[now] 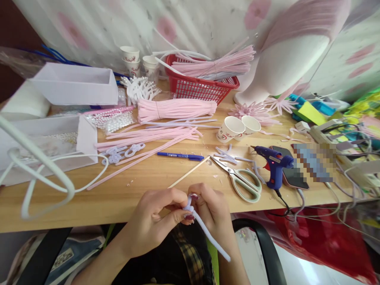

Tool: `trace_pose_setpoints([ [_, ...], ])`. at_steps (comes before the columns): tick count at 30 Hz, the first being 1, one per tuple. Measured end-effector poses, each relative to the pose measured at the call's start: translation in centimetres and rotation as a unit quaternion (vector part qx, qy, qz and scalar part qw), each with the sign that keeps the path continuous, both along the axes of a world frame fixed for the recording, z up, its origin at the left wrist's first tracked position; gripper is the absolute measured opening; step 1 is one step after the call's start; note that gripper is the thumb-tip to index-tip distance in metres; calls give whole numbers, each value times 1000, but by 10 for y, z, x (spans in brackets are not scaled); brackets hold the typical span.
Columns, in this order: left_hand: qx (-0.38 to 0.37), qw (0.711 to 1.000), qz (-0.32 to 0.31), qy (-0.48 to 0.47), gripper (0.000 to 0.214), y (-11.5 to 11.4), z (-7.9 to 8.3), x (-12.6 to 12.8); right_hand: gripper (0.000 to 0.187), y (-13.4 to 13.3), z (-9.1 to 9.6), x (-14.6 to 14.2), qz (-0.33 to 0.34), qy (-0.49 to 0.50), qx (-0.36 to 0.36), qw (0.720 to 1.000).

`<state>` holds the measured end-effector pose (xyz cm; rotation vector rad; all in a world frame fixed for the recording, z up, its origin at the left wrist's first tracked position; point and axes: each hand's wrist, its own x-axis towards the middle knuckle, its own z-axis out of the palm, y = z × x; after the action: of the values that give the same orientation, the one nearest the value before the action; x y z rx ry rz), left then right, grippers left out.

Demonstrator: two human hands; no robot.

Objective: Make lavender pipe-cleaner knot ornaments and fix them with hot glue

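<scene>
Both hands meet in front of the table's near edge, pinching one pale lilac pipe cleaner. Its upper part is bent into a small loop or twist between the fingertips, and a straight tail hangs down to the right. My left hand grips the bent part from the left, thumb and index finger closed. From the right, my right hand is closed on the same bend; fingers partly hide it. Just beyond the hands lie a thin wooden stick, a blue marker pen and scissors with pale green handles.
A blue glue gun with a cord stands at right beside a phone. Pink pipe cleaners lie mid-table before a red basket. Lilac loops, white boxes, paper cups and a mannequin head surround them.
</scene>
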<state>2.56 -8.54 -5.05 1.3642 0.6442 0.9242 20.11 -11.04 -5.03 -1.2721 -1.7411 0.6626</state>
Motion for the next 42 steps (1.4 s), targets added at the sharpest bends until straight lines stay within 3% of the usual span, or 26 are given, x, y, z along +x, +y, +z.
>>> trace_pose_setpoints([
  [8,-100,995,-3,-21,24,4,-2,-5,24,-4,-3,7,-8,24,-51,998],
  [10,-148,988,12,-49,28,6,-1,-12,25,-7,-2,20,-58,23,-40,997],
  [12,-179,980,54,-70,30,8,2,-21,30,-9,0,34,-148,35,-16,988],
  [15,-172,980,79,-63,25,8,4,-30,34,-11,7,44,-213,70,3,975],
  [17,-145,988,42,-40,21,8,3,-29,35,-12,13,37,-192,97,-7,977],
  [21,-18,999,-19,30,11,12,2,-19,37,-11,19,6,-39,130,-101,986],
  [23,34,999,-24,28,9,14,2,-15,42,-9,16,-9,-9,190,-154,970],
  [25,52,998,-35,-5,10,15,3,-11,50,-8,10,-20,-5,304,-207,930],
  [28,8,998,-43,-54,16,12,2,-5,56,-7,3,-31,-1,469,-264,843],
  [30,-57,993,-50,-93,19,8,0,0,59,-7,2,-36,-9,522,-271,809],
  [34,-149,967,-75,-193,17,2,-7,8,54,-6,3,-39,-28,547,-280,788],
  [42,-180,944,-91,-262,6,1,-12,14,53,-4,2,-38,-48,572,-287,767],
])
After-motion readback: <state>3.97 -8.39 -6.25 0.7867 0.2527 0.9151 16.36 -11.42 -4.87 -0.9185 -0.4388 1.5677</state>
